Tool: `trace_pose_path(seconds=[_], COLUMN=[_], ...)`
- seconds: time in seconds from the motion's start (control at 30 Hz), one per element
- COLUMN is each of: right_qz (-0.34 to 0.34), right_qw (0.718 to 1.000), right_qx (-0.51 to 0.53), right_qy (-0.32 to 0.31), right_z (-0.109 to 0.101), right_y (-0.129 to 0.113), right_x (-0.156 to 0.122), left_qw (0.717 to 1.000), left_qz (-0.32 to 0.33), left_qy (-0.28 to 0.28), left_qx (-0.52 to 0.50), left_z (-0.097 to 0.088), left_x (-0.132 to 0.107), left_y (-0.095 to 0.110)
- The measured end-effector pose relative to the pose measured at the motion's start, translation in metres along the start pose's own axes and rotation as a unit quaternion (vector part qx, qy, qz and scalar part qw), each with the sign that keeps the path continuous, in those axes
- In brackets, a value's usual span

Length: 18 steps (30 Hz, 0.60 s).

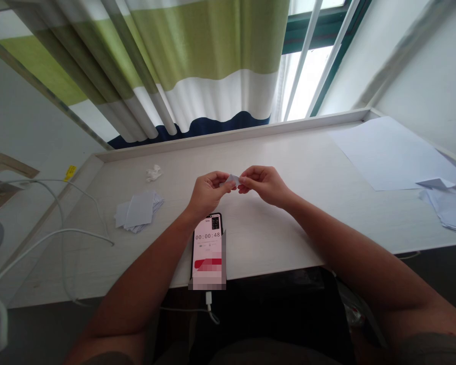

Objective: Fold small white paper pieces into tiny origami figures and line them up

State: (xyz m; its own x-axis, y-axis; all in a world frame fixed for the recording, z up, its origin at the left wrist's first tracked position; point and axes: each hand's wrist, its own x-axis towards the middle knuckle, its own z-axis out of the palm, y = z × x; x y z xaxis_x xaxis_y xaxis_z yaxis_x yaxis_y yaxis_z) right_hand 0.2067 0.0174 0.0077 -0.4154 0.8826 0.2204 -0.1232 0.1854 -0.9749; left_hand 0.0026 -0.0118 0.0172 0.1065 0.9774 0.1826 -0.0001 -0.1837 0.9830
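A small folded piece of white paper [233, 179] is held between my two hands, a little above the middle of the desk. My left hand [209, 191] pinches its left side between thumb and fingers. On the right side, the fingertips of my right hand [264, 183] are closed on the same paper. Fingers cover much of it, so its full folded shape is hidden. Just below my left hand lies a phone [208, 243] with a timer on its screen.
Left of my hands lie a stack of small paper pieces [140, 210] and a crumpled tissue [154, 173]. Large white sheets [399, 152] and a pile of folded paper [450, 208] lie at the right. White cables [53, 235] cross the desk's left end. A raised ledge [228, 134] edges the back.
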Motion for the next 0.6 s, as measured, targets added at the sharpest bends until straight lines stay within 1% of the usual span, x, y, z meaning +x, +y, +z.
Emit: trace_pose_path(seconds=[0.13, 0.23, 0.33, 0.4, 0.6], right_qz=[-0.053, -0.111, -0.158, -0.168, -0.192], right_qw=[0.998, 0.987, 0.969, 0.964, 0.952], right_qx=[-0.024, -0.11, -0.186, -0.203, -0.235], right_qy=[0.021, 0.041, 0.029, 0.025, 0.046], right_z=[-0.0004, -0.0021, -0.0032, -0.0033, -0.0043], right_y=[-0.0031, -0.0049, -0.0058, -0.0063, -0.0085], right_x=[-0.0026, -0.0045, -0.0053, -0.0054, -0.0051], left_qw=[0.999, 0.998, 0.998, 0.999, 0.999], left_qz=[0.045, 0.053, 0.052, 0.047, 0.031], left_qy=[0.016, 0.008, 0.01, 0.012, 0.005], left_qx=[0.001, 0.021, 0.024, 0.022, 0.024], left_z=[-0.0024, -0.0042, -0.004, -0.003, -0.0002], left_x=[0.0011, 0.0015, 0.0008, -0.0002, -0.0019], left_y=[0.0017, 0.0039, 0.0055, 0.0061, 0.0048])
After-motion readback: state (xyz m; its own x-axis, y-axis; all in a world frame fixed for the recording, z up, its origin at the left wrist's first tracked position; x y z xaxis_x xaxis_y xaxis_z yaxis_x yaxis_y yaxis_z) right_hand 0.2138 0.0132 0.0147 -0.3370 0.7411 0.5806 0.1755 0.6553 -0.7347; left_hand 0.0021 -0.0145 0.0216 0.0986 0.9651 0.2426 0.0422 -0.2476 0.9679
